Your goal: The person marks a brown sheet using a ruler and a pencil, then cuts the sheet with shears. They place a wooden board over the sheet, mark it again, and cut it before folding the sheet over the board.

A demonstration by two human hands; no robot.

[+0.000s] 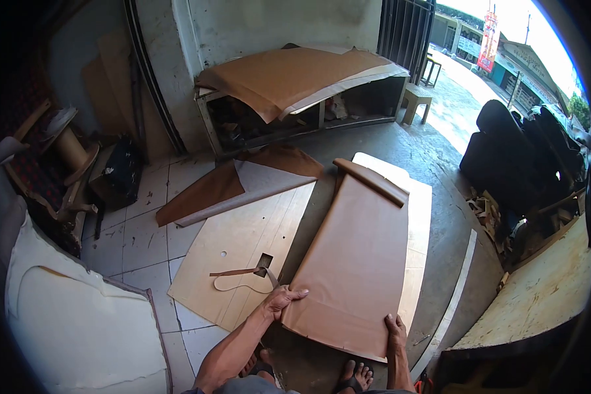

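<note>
A sheet of brown leather-like upholstery material [356, 256] lies along a pale wooden board [419, 230], its far end rolled or folded over. My left hand [284, 302] grips the near left edge of the sheet, thumb on top and fingers underneath. At the near right edge, my right hand [395, 331] is closed on the same sheet. Left of it, a second plywood panel [243, 236] with a square cutout and small holes rests on the floor. A thin brown strip [233, 272] curls across that panel close to my left hand.
Another brown sheet [203, 190] lies folded beyond the panel. More brown material [295, 75] drapes over a low cabinet [368, 134] by the wall. Black seats [505, 148] stand at right, a long pale strip [454, 295] lies on the floor, and a white padded piece [79, 322] is at left.
</note>
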